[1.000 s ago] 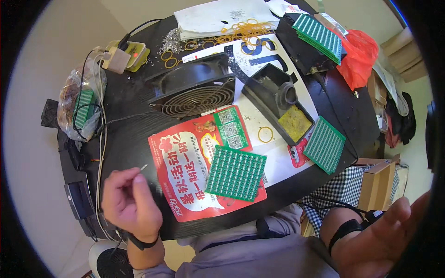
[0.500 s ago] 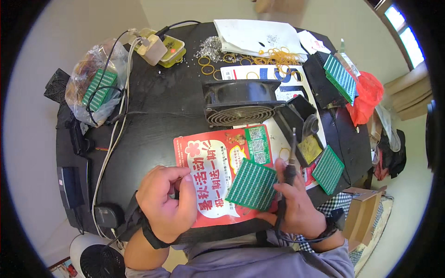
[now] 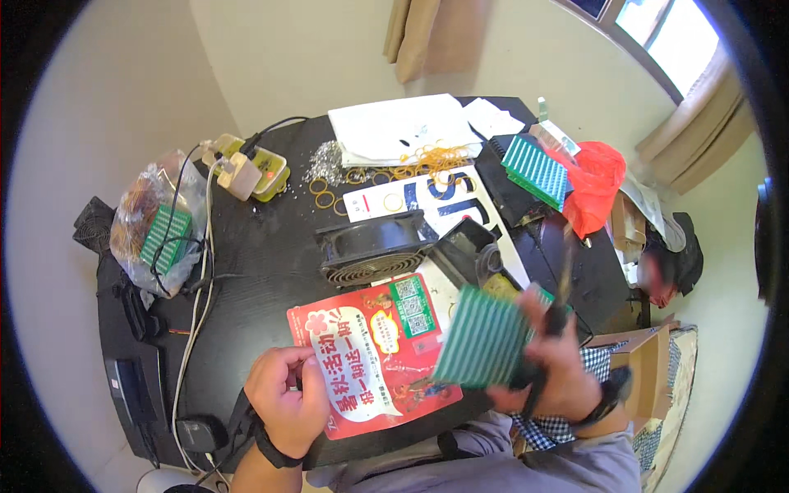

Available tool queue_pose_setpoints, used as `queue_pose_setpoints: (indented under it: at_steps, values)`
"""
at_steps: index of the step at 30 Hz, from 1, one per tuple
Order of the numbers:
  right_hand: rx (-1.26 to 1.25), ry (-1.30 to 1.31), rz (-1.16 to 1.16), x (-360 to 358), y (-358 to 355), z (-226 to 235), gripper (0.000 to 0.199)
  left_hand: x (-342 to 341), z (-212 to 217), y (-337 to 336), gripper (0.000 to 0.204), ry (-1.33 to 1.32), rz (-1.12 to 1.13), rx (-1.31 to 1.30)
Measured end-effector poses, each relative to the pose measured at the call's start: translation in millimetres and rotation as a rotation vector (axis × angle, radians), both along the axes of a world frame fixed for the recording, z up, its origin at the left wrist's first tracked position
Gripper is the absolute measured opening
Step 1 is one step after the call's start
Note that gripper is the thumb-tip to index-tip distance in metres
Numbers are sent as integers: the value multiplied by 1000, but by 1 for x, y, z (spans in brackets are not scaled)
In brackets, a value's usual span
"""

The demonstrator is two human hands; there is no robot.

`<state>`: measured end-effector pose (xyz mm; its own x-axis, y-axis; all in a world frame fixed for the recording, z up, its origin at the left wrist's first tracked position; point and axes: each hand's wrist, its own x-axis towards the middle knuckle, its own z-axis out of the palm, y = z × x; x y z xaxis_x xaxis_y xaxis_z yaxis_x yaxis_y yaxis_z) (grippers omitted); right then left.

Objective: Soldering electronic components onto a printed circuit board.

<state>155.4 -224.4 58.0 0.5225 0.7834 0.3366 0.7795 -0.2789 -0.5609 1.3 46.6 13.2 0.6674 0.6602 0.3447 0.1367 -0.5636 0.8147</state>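
My right hand [image 3: 567, 374], smeared by motion, grips a green circuit board [image 3: 481, 338] and a soldering iron [image 3: 557, 319] together. The board has rows of small parts and tilts over the right edge of a red printed sheet [image 3: 423, 361]. The iron's blurred tip points up and away from me. At the sheet's left edge is my left hand [image 3: 288, 398], with thumb and fingers curled together. Whatever it may pinch is hidden. Beyond the board lies a black soldering iron stand [image 3: 464, 251], partly covered by the board and right hand.
A black fan [image 3: 370, 251] stands behind the sheet. Rubber bands [image 3: 431, 164], metal bits [image 3: 325, 163] and white paper [image 3: 394, 127] lie farther back. Stacked green boards [image 3: 534, 171] rest on a black box near a red bag [image 3: 596, 185]. Cables [image 3: 197, 308] and a filled plastic bag [image 3: 156, 222] sit left.
The whole view has shifted, showing more wall and window. My right hand has moved right with the board and iron, tilting the board. My left hand stays curled by the sheet's left edge.
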Motion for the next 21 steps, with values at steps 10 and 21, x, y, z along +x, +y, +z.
queue_pose_setpoints:
  at_steps: [10, 21]
  values:
    - [-52, -176, -368, 191, 3, 15, 77, 1, -10, 0, 6, -27, -1, 25]
    - [275, -230, -382, 104, -62, -17, 20, -1, -1, -3, 8, 37, -26, 26]
